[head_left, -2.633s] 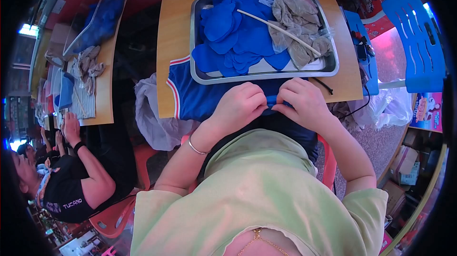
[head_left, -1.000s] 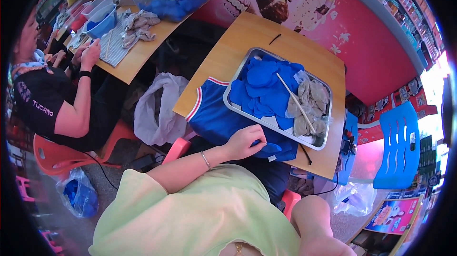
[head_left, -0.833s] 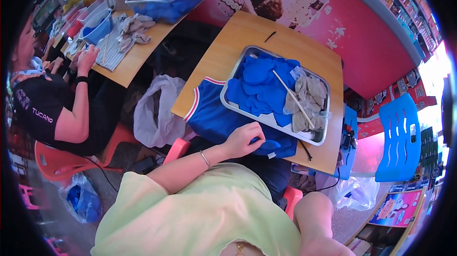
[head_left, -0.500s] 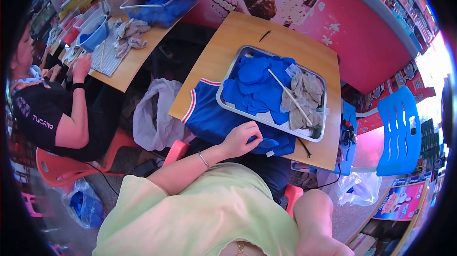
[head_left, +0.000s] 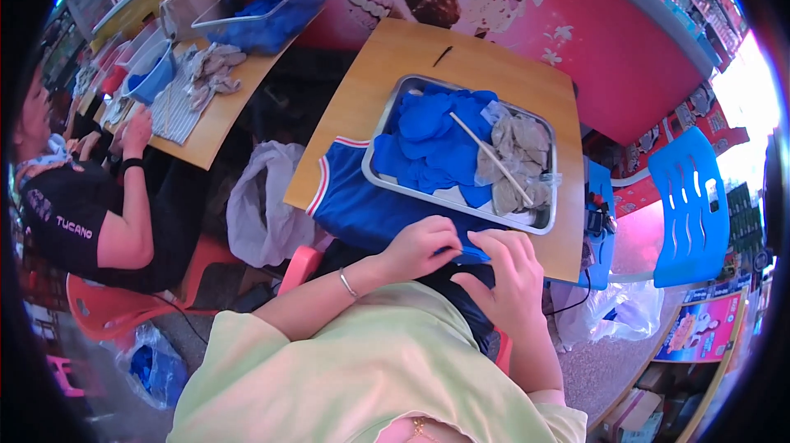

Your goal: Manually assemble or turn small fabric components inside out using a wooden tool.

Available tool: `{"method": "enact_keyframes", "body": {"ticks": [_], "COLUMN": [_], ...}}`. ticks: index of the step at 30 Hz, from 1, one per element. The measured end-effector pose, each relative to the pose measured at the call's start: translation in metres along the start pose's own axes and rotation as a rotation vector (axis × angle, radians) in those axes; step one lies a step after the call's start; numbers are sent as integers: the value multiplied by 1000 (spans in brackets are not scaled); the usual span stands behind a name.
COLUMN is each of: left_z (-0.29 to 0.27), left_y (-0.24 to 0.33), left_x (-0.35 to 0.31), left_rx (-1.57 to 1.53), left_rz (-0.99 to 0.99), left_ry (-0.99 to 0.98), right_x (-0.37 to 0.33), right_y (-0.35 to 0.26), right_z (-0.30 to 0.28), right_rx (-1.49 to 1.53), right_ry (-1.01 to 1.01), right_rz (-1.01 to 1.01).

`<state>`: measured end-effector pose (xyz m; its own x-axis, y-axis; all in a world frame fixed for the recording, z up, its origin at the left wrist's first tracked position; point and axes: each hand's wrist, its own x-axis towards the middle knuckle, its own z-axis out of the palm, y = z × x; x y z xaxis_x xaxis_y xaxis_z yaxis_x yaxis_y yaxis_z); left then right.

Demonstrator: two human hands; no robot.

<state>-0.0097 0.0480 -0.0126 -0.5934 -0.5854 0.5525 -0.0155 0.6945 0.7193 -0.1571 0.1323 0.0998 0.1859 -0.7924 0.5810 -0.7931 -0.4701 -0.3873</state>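
Observation:
My left hand (head_left: 421,247) is closed in a pinch at the table's near edge, on a small blue fabric piece (head_left: 475,254) that shows between my two hands. My right hand (head_left: 512,272) is beside it with thumb and fingers apart, fingertips close to the piece; whether they touch it I cannot tell. Under and beyond the hands a blue cloth garment (head_left: 346,184) with red and white trim lies over the table edge. Just past it, a metal tray (head_left: 374,165) holds several flat blue fabric pieces (head_left: 426,126), crumpled grey-beige cloth (head_left: 527,149) and a thin pale stick (head_left: 492,155).
The wooden table (head_left: 370,56) stands against a pink printed wall. To the left a person (head_left: 123,221) sits at another table with a blue basket (head_left: 156,76) and a clear bin (head_left: 271,23). A white bag (head_left: 267,204) hangs between the tables. A blue chair (head_left: 687,204) is at right.
My right hand has risen from my lower right to beside my left hand. My left hand keeps its pinch on the blue piece. The whole view has shifted slightly.

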Motion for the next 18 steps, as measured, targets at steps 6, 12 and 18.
{"method": "enact_keyframes", "body": {"ticks": [6, 12, 18], "left_z": [4, -2, -11], "left_y": [18, 24, 25], "left_x": [12, 7, 8], "left_rx": [60, 70, 56], "left_rz": [114, 83, 80], "left_ry": [-108, -139, -143], "right_x": [-44, -54, -54], "right_y": [24, 34, 35], "right_z": [19, 32, 34], "right_rx": [94, 179, 364], "right_ry": [-121, -160, -158], "right_rz": [399, 424, 599]}}
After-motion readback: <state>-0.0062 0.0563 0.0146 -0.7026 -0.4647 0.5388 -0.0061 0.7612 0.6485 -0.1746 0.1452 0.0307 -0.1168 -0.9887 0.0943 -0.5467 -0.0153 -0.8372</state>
